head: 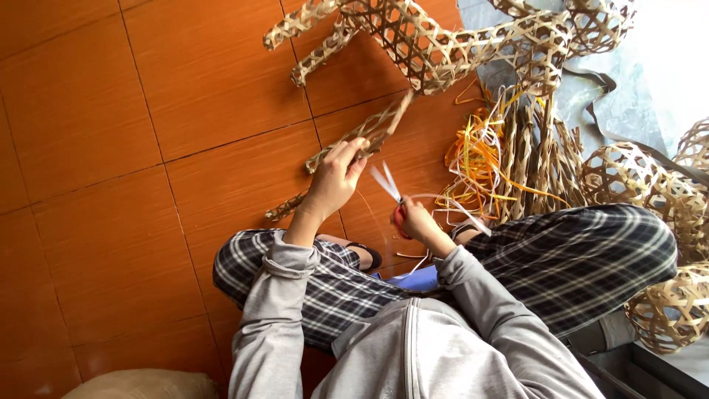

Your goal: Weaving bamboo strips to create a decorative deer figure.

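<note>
Under left hand, woven leg partly hidden.

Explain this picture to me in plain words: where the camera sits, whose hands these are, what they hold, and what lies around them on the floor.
There is no machine here. One camera is worn on a person's head and looks straight down, so you see their grey sleeves, checked trousers and both bare hands from above. The person sits on an orange-brown tiled floor.

The left hand has its grip on one leg of a woven animal-shaped frame, made of open lattice strips. The right hand holds scissors with red handles, blades open and pointing up toward that leg.

To the right lies a loose pile of strips, tan, orange and white. Further right sit several woven lattice balls. A tan sack peeks in at the bottom left corner.
</note>
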